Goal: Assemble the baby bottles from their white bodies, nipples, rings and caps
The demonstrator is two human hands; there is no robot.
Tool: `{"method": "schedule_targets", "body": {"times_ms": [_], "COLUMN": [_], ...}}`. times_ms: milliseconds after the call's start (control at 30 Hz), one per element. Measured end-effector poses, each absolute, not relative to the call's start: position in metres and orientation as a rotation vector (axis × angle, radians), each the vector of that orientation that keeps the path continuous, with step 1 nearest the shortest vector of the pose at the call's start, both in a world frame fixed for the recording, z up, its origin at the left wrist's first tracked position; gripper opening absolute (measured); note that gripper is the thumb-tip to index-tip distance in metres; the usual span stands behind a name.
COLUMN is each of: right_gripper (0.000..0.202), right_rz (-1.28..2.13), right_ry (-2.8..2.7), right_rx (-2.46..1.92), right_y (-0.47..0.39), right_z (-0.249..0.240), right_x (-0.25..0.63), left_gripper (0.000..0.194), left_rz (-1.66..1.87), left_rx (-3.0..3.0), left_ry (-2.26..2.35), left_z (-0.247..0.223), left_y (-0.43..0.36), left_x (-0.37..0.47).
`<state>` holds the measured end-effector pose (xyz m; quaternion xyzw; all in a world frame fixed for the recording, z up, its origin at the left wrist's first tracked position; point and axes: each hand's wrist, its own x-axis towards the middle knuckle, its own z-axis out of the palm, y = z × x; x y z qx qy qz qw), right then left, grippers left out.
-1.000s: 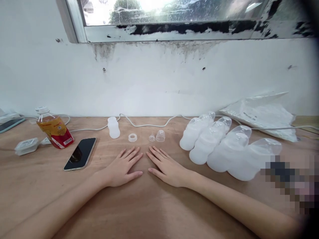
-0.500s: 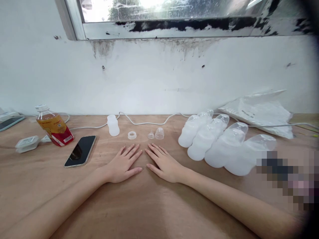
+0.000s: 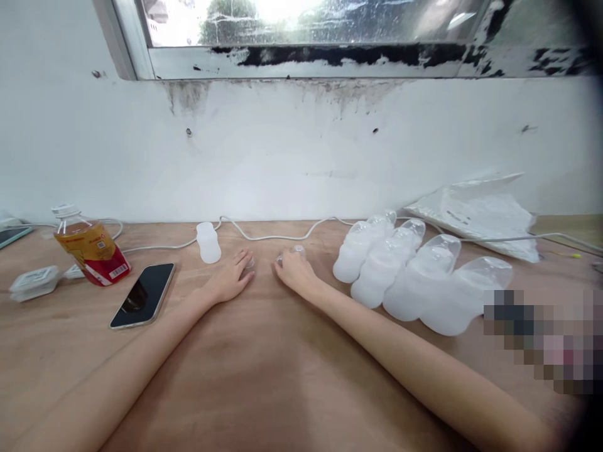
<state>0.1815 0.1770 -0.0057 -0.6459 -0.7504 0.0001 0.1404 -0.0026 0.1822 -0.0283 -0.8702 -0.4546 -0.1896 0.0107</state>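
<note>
My left hand (image 3: 230, 276) rests low over the table, its thumb and fingers closed around a clear-white screw ring (image 3: 250, 262), which shows partly between them. Just left of that hand stands a small white baby bottle body (image 3: 208, 243) without a top. My right hand (image 3: 296, 274) is bent down with its fingertips around a small clear bottle nipple (image 3: 279, 258), mostly covered by the fingers. Right behind those fingers sits a clear dome cap (image 3: 300, 251), partly hidden.
Several capped white baby bottles (image 3: 405, 276) stand grouped at right, before a plastic bag (image 3: 475, 213). A phone (image 3: 142, 295), a drink bottle (image 3: 97, 248) and a clear plastic box (image 3: 34, 282) lie at left. A white cable (image 3: 268, 238) runs along the wall. Pixelation covers the right edge.
Both hands lay flat with fingers spread. They have moved forward, the left onto the screw ring and the right onto the nipple, and their fingers have curled.
</note>
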Motion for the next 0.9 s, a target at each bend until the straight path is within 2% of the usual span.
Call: {"method": "schedule_targets", "body": {"times_ms": [233,433,533,800,900], "right_gripper": [0.025,0.026,0.023,0.019,0.025], "right_rz": [-0.014,0.019,0.074,0.188,0.207], "right_ry": [-2.240,-2.244,-2.281,-2.351,-2.380], "right_rx": [-1.547,-1.175,-1.048,-1.023,-1.031], "right_y": [0.170,0.140,0.125,0.109,0.113], "right_z": [-0.017,-0.020,-0.023,-0.025,-0.027], "right_x": [0.185,0.196,0.208,0.220,0.218], "left_gripper": [0.029,0.033,0.029,0.029,0.028], "left_rz": [-0.611,-0.588,-0.559,-0.686,-0.739], "left_rx": [-2.768,-2.760,-2.807,-2.859,-2.869], "left_ry": [-1.356,-1.372,-1.313,-1.243,-1.232], "left_z": [-0.025,-0.022,-0.020,-0.022,-0.023], "left_y": [0.163,0.132,0.124,0.124,0.126], "left_x": [0.004,0.022,0.024,0.023,0.023]}}
